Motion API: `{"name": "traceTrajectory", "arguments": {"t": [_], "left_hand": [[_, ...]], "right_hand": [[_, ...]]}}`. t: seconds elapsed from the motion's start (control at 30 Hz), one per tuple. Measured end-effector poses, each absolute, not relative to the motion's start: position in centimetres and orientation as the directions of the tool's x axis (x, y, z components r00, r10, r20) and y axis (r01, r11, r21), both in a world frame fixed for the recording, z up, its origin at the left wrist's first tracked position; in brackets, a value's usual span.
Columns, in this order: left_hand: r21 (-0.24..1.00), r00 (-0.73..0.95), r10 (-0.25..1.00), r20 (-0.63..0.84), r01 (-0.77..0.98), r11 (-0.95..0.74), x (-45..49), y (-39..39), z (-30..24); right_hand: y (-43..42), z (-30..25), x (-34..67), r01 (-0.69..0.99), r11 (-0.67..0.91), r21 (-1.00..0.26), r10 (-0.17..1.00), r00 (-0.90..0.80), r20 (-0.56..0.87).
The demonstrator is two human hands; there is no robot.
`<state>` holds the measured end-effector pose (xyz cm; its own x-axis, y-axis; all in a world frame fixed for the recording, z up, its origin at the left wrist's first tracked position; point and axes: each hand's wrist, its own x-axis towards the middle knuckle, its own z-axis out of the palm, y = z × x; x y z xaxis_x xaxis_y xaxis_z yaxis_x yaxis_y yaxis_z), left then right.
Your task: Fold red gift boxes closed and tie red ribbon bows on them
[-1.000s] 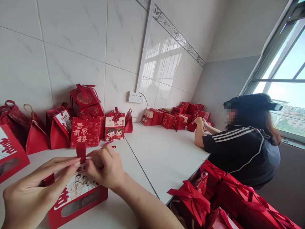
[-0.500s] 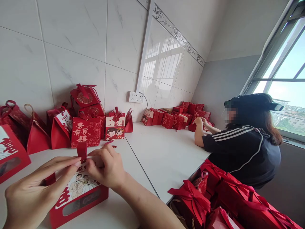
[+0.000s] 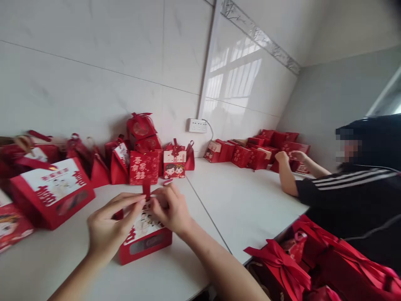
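A red gift box (image 3: 144,239) with a white cartoon-couple top and a small clear window sits on the white table (image 3: 232,200) in front of me. Both my hands are on its upper edge. My left hand (image 3: 108,228) pinches the red ribbon (image 3: 146,189) that sticks up from the box, fingers closed on it. My right hand (image 3: 171,207) pinches the same ribbon from the other side, fingers curled.
Another similar box (image 3: 53,192) lies at the left. Several red gift bags and boxes (image 3: 142,156) stand along the tiled wall, more (image 3: 250,152) at the far corner. A person in a black striped top (image 3: 347,192) works at the right. Red ribbon-tied bags (image 3: 282,267) fill a container below the table edge.
The view has swung left and pulled back, so the box and my hands appear smaller and nearer the centre. Both hands still hold the ribbon. A second box has come into view at the left.
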<state>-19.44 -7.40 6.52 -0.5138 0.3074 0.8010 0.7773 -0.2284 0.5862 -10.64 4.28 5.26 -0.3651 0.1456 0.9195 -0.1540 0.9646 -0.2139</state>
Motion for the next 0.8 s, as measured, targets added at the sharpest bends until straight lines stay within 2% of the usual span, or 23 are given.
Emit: {"name": "traceTrajectory", "arguments": {"t": [0.17, 0.4, 0.8], "left_hand": [[0.554, -0.456, 0.338, 0.823, 0.776, -0.301, -19.03, -7.65, 6.76], [0.535, -0.418, 0.358, 0.835, 0.766, -0.356, -18.92, -7.91, 6.74], [0.556, -0.440, 0.377, 0.815, 0.777, -0.295, -19.01, -8.01, 7.03]], "right_hand": [[4.07, 5.35, -9.97, -0.222, 0.947, -0.232, 0.148, -0.340, 0.929], [3.78, 5.64, -9.75, -0.219, 0.959, -0.180, 0.109, -0.303, 0.947], [3.88, 5.81, -9.88, -0.253, 0.943, -0.218, 0.132, -0.316, 0.940]]}}
